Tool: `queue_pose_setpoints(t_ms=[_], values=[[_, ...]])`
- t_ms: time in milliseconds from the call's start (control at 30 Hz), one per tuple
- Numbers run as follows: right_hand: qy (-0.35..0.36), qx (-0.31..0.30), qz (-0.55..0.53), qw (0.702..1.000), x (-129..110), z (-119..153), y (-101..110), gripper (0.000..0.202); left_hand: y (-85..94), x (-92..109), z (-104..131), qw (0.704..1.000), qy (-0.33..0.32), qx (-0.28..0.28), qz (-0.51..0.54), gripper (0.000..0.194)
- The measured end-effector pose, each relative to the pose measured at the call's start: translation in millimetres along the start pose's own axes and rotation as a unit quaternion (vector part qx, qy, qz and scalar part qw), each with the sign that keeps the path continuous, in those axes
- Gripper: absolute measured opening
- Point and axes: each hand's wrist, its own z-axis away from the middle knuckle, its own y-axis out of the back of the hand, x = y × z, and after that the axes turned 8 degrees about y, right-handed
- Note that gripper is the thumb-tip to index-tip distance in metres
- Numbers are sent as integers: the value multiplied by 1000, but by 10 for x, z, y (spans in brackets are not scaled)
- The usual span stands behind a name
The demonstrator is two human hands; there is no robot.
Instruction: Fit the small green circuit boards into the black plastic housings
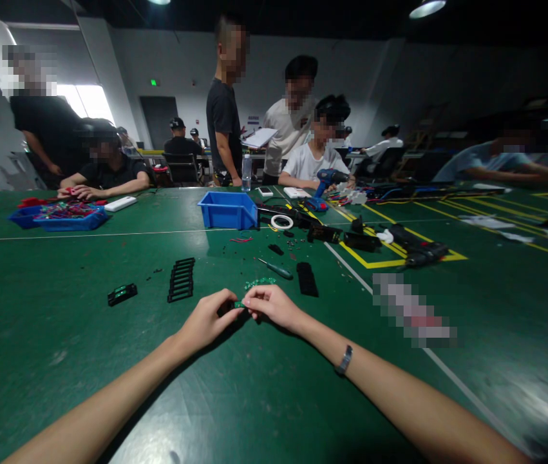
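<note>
Between my two hands is a small green circuit board point(239, 305). My left hand point(213, 314) pinches its left end, and my right hand point(270, 305) has thumb and fingers closed on the right end. Just behind the right hand lies a pile of small green pieces point(258, 282). A screwdriver point(277, 268) with a dark green handle rests beyond it. To the left are a black ladder-shaped frame point(181, 280) and a black holder with green parts point(122, 294). A flat black part point(307, 279) lies to the right.
A blue bin point(228, 210) stands ahead on the green table point(80, 361). Blue trays point(68, 216) of wires are at the far left. A blue power drill point(324, 187), a white ring point(282, 222) and a black drill point(425, 253) lie right. Several people sit or stand beyond.
</note>
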Motion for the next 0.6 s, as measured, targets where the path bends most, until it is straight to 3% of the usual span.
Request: queue_pose_setpoints(t_ms=[600], values=[[10, -5, 24, 1000, -1, -10, 10, 25, 11, 16, 8, 1000, 0, 5, -8, 20]])
